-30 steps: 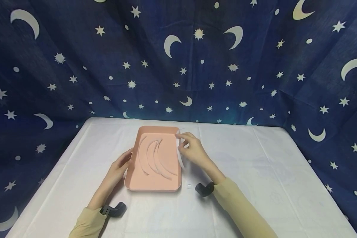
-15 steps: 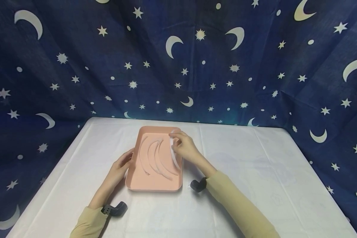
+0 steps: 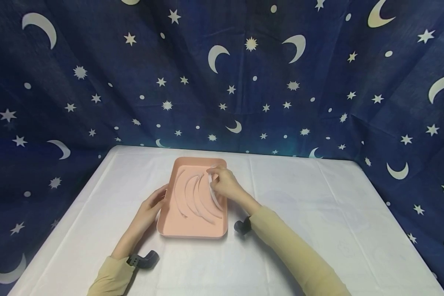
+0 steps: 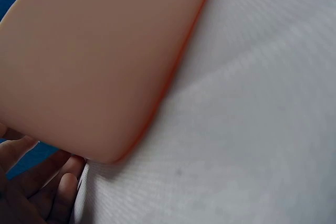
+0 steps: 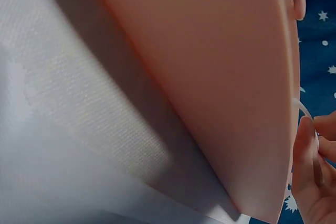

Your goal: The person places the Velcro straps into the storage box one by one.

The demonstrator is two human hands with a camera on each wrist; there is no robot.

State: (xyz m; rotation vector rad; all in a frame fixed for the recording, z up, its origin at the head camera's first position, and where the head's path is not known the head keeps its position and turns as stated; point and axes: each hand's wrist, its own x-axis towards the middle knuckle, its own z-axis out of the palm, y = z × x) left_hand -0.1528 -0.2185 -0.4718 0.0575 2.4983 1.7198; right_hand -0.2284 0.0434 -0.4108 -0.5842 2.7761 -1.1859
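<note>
A shallow pink tray [image 3: 188,230] rests on the table and also fills much of both wrist views. My left hand [image 3: 148,209] touches its left wall with relaxed fingers; in the left wrist view, fingers [image 4: 65,184] lie beside the tray's corner. Over the tray's right side, my right hand [image 3: 225,183] pinches a white curved strip [image 3: 213,195] between thumb and fingers. Part of this white strip [image 5: 303,107] shows above the wall in the right wrist view. Several similar thin strips [image 3: 192,201] lie inside the tray; their exact kind is unclear.
A white cloth [image 3: 303,197] covers the table. Behind it hangs a dark blue curtain [image 3: 192,98] with moons and stars. A black wrist camera [image 3: 146,260] sits on the left wrist and another black camera [image 3: 243,226] on the right.
My right hand has moved left with the strip, from the tray's right rim to above its inside. My left hand stays at the left wall.
</note>
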